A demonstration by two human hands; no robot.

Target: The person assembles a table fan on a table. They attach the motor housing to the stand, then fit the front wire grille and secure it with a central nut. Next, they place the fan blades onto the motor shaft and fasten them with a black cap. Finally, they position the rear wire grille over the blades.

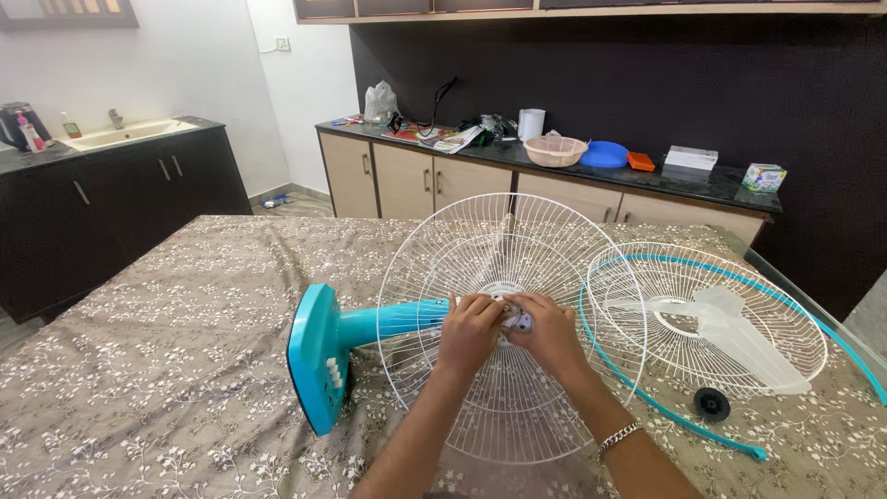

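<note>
A sink (125,134) sits at ten o'clock. At twelve o'clock, the counter (647,180) carries a beige basket (554,150), blue plate (605,154), orange box (640,162) and paper roll (530,124).

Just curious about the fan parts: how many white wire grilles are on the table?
2: one white wire grille stands upright on the teal fan, both hands at its centre; the other lies flat to the right, under the translucent blade.

Table (139,388) w/ floral cloth: fan (351,337) (on side), grille (711,319), cap (711,404).
</note>
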